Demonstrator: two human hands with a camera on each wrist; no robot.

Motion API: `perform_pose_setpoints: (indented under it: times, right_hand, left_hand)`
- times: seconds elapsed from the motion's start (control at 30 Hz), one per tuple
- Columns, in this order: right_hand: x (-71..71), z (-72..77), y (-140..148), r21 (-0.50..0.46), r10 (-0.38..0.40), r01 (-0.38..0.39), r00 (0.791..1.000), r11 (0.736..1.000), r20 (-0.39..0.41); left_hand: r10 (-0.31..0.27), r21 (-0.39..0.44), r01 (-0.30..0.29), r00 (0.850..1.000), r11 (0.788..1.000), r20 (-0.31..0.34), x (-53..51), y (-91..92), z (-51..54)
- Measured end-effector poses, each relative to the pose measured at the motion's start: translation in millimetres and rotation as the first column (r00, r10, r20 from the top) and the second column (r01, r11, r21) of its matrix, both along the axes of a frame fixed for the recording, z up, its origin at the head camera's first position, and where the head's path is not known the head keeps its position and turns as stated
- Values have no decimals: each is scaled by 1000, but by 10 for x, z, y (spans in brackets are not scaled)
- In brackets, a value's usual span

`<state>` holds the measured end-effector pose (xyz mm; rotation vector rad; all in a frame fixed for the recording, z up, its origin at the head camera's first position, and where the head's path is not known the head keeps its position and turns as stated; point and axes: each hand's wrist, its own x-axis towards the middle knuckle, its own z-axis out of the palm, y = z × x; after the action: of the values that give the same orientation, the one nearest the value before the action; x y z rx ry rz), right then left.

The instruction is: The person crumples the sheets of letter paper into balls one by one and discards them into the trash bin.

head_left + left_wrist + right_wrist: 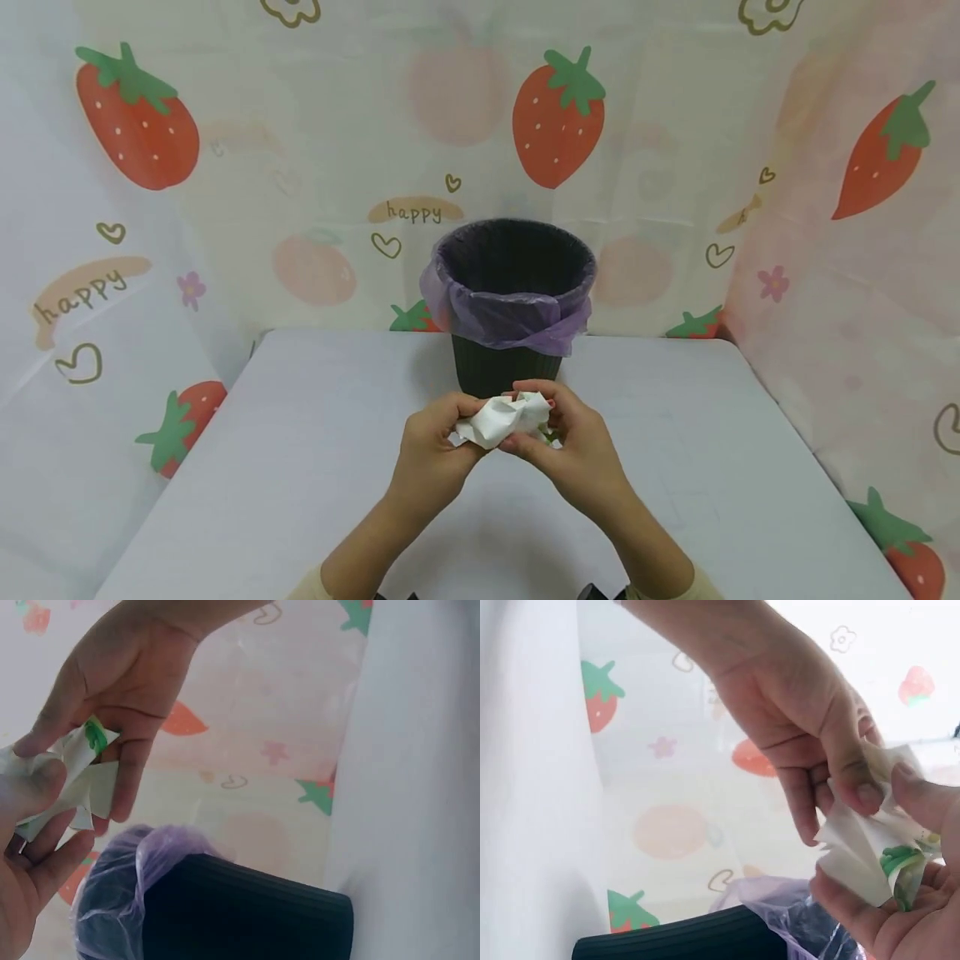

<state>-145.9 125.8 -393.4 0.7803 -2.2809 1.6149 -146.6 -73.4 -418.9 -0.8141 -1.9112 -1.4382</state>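
Note:
A crumpled piece of white paper [497,422] is held between both hands, above the table and in front of the bin. My left hand [433,454] pinches its left side between thumb and fingers. On the other side, my right hand [583,450] grips it, with the thumb below and the fingers curled behind. In the left wrist view the paper [101,787] shows folds, pointed corners and a green printed patch. Green print also appears on the paper [855,859] in the right wrist view. Part of it is hidden by the fingers.
A dark ribbed bin [506,367] stands on the white table [300,467] just beyond the hands. Its purple plastic liner [517,325] folds over the rim. Strawberry-printed sheets [330,158] enclose the table at the back and on both sides.

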Motion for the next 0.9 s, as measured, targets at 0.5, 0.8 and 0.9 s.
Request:
perform_pose_setpoints:
  times: [0.5,0.8,0.9]
  right_hand:
    - [-55,34,129,-155,4,-39,976,987,-216]
    - [-194,52,205,-110,201,-271,882,956,-426]
    - [-211,55,215,-29,179,-219,861,975,-477]
  left_hand:
    - [-177,-108,181,983,978,42,13,-33,88]
    - [-530,186,505,718,843,451,0,-95,126]
    - [-539,210,503,711,839,451,20,-83,133]
